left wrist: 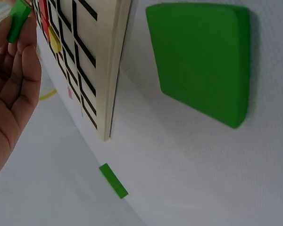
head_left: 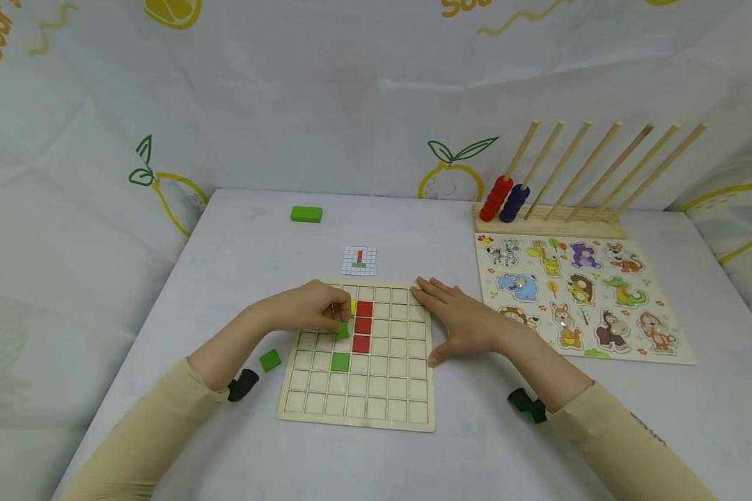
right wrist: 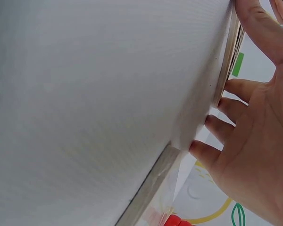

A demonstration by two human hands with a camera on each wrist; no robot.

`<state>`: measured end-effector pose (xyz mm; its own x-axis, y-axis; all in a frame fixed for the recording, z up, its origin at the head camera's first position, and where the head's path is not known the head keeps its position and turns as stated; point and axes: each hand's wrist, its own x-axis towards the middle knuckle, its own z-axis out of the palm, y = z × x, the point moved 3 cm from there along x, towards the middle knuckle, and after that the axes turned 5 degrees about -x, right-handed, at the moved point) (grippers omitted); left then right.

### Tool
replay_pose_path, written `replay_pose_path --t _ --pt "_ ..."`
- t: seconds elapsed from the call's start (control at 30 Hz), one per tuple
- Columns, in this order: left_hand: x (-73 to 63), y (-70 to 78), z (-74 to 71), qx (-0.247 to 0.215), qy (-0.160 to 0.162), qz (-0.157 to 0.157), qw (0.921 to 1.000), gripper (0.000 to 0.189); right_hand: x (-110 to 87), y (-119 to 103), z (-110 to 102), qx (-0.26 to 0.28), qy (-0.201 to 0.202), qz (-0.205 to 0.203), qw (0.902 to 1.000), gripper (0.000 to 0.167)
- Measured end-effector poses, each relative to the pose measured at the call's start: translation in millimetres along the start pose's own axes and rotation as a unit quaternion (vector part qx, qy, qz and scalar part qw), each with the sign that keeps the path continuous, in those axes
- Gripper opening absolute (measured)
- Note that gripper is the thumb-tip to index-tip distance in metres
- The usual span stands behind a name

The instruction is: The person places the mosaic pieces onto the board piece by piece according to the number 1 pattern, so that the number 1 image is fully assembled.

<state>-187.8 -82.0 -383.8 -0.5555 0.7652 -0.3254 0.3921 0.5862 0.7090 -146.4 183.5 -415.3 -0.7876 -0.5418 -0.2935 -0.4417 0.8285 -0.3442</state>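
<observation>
My left hand (head_left: 303, 306) pinches a green square tile (head_left: 341, 331) between thumb and fingers, over the upper left of a wooden grid board (head_left: 396, 369). In the left wrist view that green tile (left wrist: 19, 20) stands tilted on edge in the fingertips. Three red tiles (head_left: 362, 325) form a column on the board. Beside the top one is a yellow tile (head_left: 353, 307), partly hidden by my fingers. Lower left of the column lies another green tile (head_left: 340, 362). My right hand (head_left: 464, 321) rests at the board's right edge, fingers extended and thumb spread.
A loose green tile (head_left: 270, 360) lies left of the board. Behind the board are a small printed pattern card (head_left: 359, 269) and a green block (head_left: 306, 214). To the right lie an animal puzzle (head_left: 539, 303) and a peg rack (head_left: 551, 226) with red and blue beads.
</observation>
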Motion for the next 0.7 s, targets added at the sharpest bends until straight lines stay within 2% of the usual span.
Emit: replay_pose_path --t 0.23,0.5,0.7 --pt "4.3 11.7 13.1 0.001 -0.029 0.017 0.9994 0.01 0.2 1 0 0.002 0.0 -0.002 1.0 0.122" --pt "13.0 10.6 29.3 -0.005 -0.043 0.023 0.9988 0.006 0.2 1 1 0.004 0.0 -0.003 1.0 0.123" --pt "15.9 13.4 36.1 -0.014 -0.048 0.031 0.9983 0.009 -0.1 0 0 0.004 -0.001 -0.002 1.0 0.123"
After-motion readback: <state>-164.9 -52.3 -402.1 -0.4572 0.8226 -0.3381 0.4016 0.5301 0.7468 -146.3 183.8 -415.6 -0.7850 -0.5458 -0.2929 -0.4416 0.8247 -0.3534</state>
